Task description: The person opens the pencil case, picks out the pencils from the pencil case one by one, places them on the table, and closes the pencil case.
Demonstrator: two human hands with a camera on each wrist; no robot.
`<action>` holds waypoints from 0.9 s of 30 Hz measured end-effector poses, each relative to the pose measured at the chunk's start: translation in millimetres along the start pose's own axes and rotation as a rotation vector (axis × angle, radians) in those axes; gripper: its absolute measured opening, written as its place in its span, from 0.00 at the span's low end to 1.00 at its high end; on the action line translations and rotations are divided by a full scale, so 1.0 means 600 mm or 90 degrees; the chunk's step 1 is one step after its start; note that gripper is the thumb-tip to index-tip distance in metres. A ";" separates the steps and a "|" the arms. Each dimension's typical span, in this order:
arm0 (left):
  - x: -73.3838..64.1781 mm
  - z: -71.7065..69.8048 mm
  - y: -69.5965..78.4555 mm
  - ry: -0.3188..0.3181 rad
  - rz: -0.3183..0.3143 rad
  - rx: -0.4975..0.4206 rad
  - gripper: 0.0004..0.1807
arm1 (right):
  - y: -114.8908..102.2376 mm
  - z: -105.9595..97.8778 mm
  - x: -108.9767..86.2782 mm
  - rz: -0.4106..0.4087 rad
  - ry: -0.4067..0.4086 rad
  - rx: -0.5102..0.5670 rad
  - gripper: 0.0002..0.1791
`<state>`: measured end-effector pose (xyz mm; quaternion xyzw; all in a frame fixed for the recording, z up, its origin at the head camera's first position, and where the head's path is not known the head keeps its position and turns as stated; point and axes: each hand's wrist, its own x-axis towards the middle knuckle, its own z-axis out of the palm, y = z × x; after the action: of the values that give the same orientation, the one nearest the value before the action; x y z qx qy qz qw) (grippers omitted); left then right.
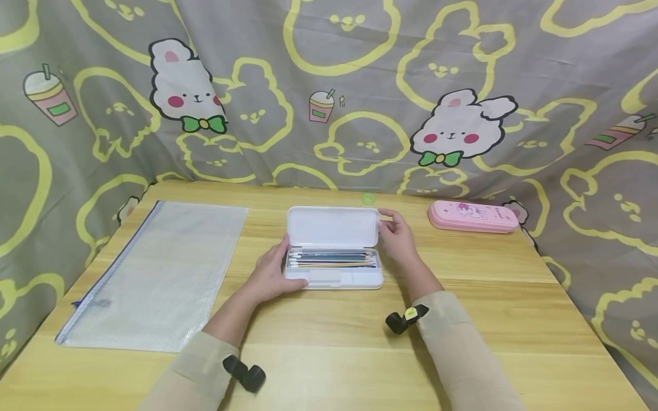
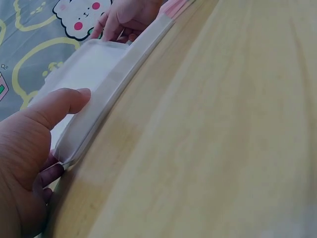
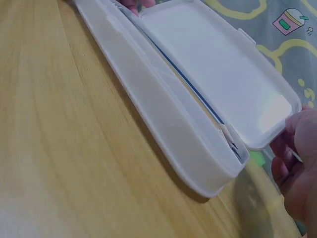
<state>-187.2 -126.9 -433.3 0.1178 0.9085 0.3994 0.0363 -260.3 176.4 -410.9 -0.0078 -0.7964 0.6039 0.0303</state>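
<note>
A white pencil case point(image 1: 368, 279) stands on the table with its lid point(image 1: 333, 226) raised at the back. Several pencils point(image 1: 331, 258) lie lengthwise in its rear compartment, their sharpened tips toward the right. In the front compartment is a white oblong piece point(image 1: 325, 276), too plain to identify. My left hand point(image 1: 268, 273) grips the case's left end, thumb on the front edge and fingers around the side. At the lid's right edge, my right hand point(image 1: 398, 237) pinches the rim between thumb and fingers; the right wrist view shows the lid point(image 3: 218, 64) tilted back.
A clear mesh zip pouch point(image 1: 164, 274) with a blue edge lies flat at the left of the wooden table point(image 1: 319, 365). Toward the back right sits a pink pencil case point(image 1: 473, 217). A small green ring point(image 1: 368, 193) lies behind the lid, close to the patterned curtain point(image 1: 257, 103).
</note>
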 end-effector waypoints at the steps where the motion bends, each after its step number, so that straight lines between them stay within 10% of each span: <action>1: 0.001 0.000 0.001 -0.001 0.003 0.006 0.66 | 0.000 0.001 0.002 0.001 0.000 -0.011 0.20; 16: 0.003 -0.002 0.004 -0.028 -0.010 0.046 0.65 | 0.003 -0.002 0.007 0.035 -0.025 -0.089 0.23; 27: 0.002 0.000 0.001 -0.030 -0.004 0.053 0.65 | -0.021 -0.018 -0.040 -0.068 -0.067 -0.201 0.16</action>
<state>-188.0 -126.6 -432.9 0.1261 0.9236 0.3579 0.0539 -235.5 182.2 -396.6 0.0617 -0.8810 0.4687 0.0187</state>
